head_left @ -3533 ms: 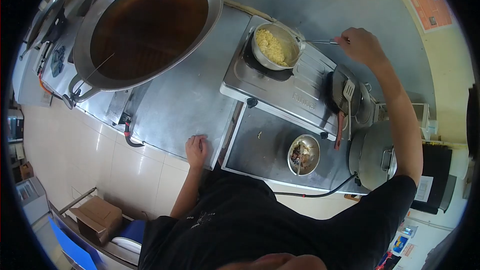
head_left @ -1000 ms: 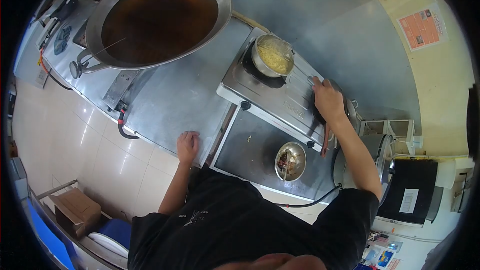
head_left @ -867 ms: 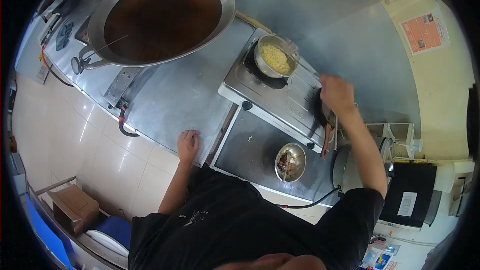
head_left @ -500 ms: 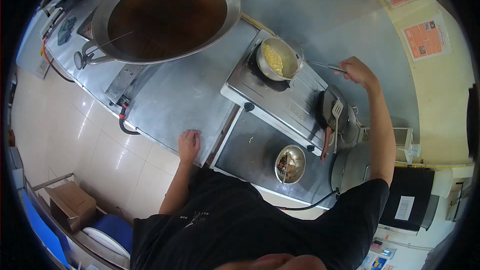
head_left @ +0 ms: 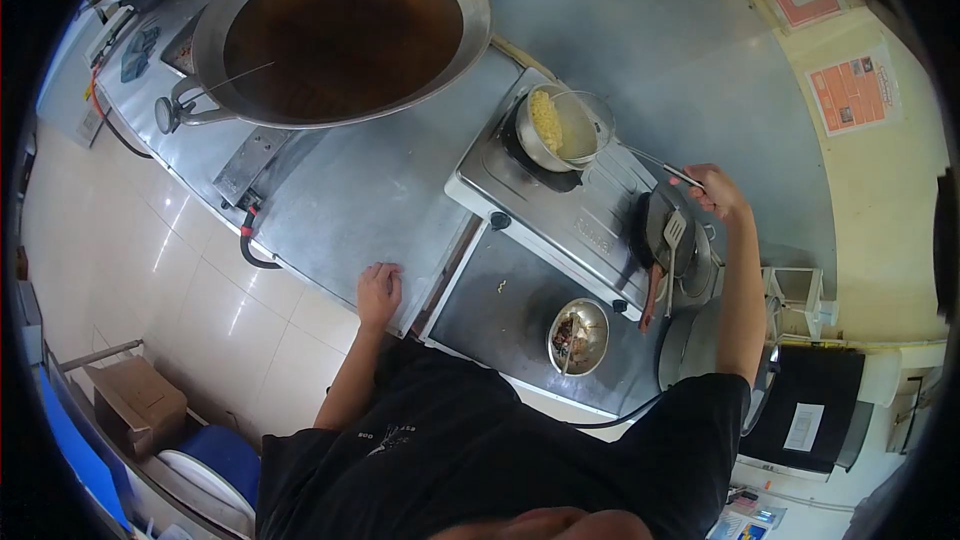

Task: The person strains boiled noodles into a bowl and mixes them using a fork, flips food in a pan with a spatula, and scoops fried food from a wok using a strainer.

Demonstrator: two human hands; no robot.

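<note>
My right hand (head_left: 713,190) is closed around the handle of a wire strainer (head_left: 594,123). The strainer's round mesh head overlaps the right side of a small metal pot (head_left: 570,145). Yellow pieces, perhaps noodles or corn, form a mound of yellow food (head_left: 545,120) on the pot's left side. The pot stands on the back burner of a white-edged gas stove (head_left: 560,210). My left hand (head_left: 380,292) rests on the front edge of the steel counter (head_left: 350,200), its fingers curled in and holding nothing I can see.
A large wok (head_left: 478,40) of dark brown liquid stands at upper left. On the stove's right end lie a dark pan (head_left: 652,225) and a slotted turner (head_left: 674,235). In front of the stove, a metal bowl (head_left: 594,330) holds scraps and a utensil.
My right hand has moved down and slightly right. The strainer's head now shows at the pot's right side, and the yellow food is bunched toward the left.
</note>
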